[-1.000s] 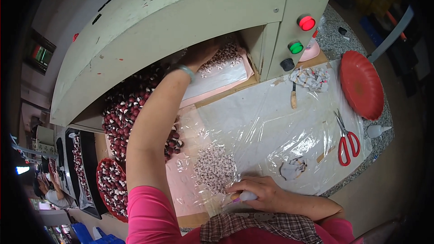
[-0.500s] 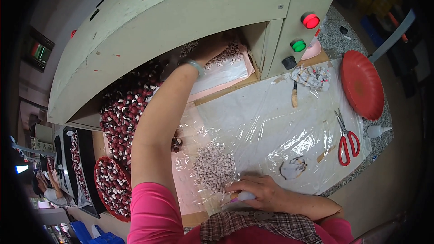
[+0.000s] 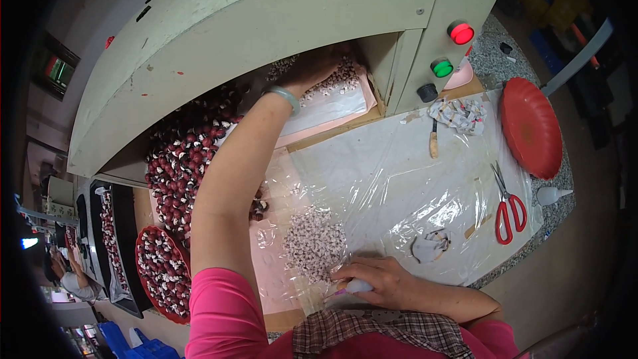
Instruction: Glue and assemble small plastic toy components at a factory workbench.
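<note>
My left hand [image 3: 318,70] reaches into the shadowed opening of the pale green machine [image 3: 279,20], over small whitish, dark-speckled pieces [image 3: 345,76] on a white sheet. Its fingers are lost in shadow, and a pale bangle [image 3: 286,98] circles the wrist. Low on the table, my right hand [image 3: 382,281] is closed around a small thing with a rounded white body [image 3: 359,286] and a purple part. Just left of it, a pile of the same whitish pieces [image 3: 314,242] lies on clear plastic. Many round dark red, white and black pieces [image 3: 176,179] spread left of my left forearm.
A red bowl [image 3: 159,279] of round pieces stands left, beside a black tray [image 3: 119,252]. Rightward lie red-handled scissors [image 3: 508,216], a wooden-handled knife [image 3: 434,145], crumpled paper [image 3: 458,116], a white nozzle bottle [image 3: 551,195] and a red scalloped dish [image 3: 528,129]. Another person [image 3: 76,282] sits far left.
The whole view has shifted slightly. Both hands keep nearly the same places, the left inside the machine's opening and the right beside the pile.
</note>
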Available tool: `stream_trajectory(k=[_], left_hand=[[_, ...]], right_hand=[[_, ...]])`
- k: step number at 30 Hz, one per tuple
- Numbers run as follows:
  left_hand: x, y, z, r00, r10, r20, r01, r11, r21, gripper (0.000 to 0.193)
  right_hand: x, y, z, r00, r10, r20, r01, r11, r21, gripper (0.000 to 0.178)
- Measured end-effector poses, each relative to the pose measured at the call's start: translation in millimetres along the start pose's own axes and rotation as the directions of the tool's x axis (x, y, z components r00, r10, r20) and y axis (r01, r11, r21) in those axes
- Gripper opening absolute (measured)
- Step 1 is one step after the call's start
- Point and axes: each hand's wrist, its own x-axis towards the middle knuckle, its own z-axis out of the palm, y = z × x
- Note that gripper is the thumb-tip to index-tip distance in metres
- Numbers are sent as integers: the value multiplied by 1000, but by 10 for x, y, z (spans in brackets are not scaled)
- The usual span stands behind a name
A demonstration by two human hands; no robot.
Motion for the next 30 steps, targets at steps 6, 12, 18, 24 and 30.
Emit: stream_trajectory(k=[6, 12, 18, 24, 30], left_hand=[[-265, 762, -278, 966, -215, 145, 212, 977, 37, 30], [-385, 675, -111, 999, -45, 16, 42, 988, 150, 46], [-230, 830, 48, 963, -269, -16, 266, 943, 199, 44], [-206, 733, 177, 959, -258, -117, 282, 908, 310, 36], [-335, 615, -19, 984, -152, -97, 180, 792, 583, 30]], right_hand=[[19, -43, -48, 998, 29, 58, -29, 999, -14, 47], [35, -43, -5, 998, 15, 62, -13, 999, -34, 49], [28, -16, 7, 995, 48, 85, -44, 998, -42, 48], [42, -23, 7, 996, 40, 80, -38, 999, -31, 48], [23, -30, 4, 992, 78, 95, -75, 997, -27, 47]])
